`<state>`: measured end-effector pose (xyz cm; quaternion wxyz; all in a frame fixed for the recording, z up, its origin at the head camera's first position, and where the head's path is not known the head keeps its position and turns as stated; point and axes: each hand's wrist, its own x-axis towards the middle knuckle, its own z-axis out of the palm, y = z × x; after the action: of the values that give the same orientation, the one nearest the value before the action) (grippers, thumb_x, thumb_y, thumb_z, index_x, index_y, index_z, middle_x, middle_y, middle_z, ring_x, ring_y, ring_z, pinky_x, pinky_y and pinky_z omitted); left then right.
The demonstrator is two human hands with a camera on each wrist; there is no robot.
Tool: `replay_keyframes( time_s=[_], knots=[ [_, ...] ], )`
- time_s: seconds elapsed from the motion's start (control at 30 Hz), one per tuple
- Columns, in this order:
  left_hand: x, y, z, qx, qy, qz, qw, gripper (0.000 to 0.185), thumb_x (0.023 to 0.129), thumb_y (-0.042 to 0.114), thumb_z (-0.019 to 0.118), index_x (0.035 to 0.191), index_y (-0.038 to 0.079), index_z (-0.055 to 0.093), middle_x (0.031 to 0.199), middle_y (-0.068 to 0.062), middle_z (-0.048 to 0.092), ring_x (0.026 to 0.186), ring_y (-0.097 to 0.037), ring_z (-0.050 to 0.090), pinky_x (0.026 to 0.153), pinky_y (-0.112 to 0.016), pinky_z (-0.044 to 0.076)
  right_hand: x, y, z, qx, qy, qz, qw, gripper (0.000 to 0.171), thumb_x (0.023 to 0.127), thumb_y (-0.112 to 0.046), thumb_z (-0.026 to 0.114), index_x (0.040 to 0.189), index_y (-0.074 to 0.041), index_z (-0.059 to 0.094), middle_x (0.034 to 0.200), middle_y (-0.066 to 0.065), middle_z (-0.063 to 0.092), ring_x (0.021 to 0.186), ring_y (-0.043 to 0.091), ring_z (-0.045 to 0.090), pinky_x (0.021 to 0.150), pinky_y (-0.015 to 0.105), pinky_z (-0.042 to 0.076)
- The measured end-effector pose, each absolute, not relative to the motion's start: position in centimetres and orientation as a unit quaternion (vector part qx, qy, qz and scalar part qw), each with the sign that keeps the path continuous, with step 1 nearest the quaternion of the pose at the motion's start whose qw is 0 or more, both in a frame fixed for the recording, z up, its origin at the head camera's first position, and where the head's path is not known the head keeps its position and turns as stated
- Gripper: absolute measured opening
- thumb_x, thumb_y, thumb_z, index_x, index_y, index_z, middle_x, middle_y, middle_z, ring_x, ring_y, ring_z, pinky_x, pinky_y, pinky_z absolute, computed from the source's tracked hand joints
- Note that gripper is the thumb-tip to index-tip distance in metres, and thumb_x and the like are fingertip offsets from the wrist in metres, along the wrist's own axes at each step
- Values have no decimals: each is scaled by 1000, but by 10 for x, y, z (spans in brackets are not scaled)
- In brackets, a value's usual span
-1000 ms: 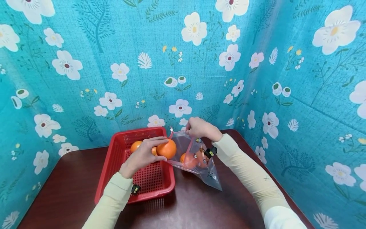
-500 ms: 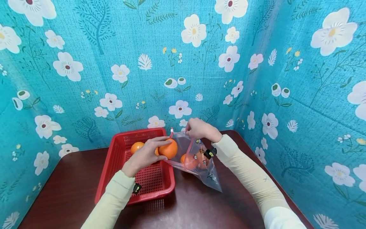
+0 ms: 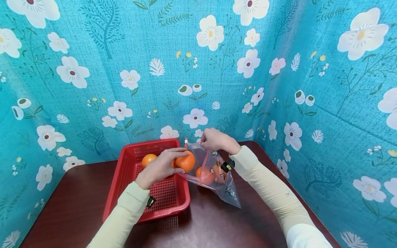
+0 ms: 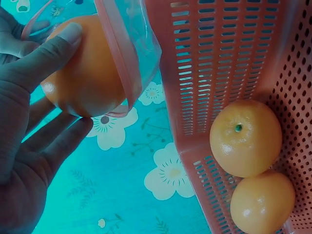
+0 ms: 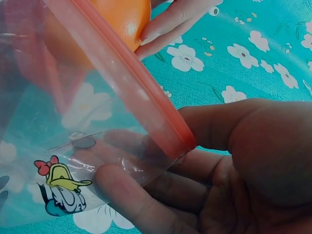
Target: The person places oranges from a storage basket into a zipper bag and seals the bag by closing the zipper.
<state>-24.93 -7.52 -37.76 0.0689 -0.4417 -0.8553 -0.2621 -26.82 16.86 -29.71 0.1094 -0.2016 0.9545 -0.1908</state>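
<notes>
On the dark bench, nearest the viewer, the closed bottom corner of the clear zip bag points toward 5 o'clock; its long axis climbs to 11 o'clock, where its pink-rimmed mouth opens. Two oranges already lie inside it. At 9 o'clock of the bag, the left hand curls its fingers around an orange, holding it right at the bag's mouth, over the right edge of the red basket. Two more oranges sit in the basket's far end. Farthest, the right hand pinches the bag's upper rim, thumb and fingers clamped on the plastic
</notes>
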Motion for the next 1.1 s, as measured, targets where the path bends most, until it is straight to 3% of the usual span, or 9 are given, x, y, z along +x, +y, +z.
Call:
replay_keyframes(
  time_s=[0.77, 1.1],
  knots=[
    [-261, -62, -381, -445, -858, -247, 68, 48, 78, 14, 89, 122, 4, 74, 130, -14, 68, 120, -29, 65, 96, -38, 56, -269, 168, -299, -193, 955, -191, 116, 48, 100, -9, 57, 53, -16, 49, 51, -4, 29, 43, 11, 25, 44, 25, 23],
    [-268, -59, -386, -472, -836, -256, 116, 32, 80, 6, 86, 110, 5, 78, 119, -10, 73, 110, -24, 69, 90, -33, 59, -269, 170, -295, -198, 955, -188, 113, 49, 101, -10, 55, 53, -17, 44, 51, -4, 28, 43, 10, 23, 45, 25, 22]
  ],
)
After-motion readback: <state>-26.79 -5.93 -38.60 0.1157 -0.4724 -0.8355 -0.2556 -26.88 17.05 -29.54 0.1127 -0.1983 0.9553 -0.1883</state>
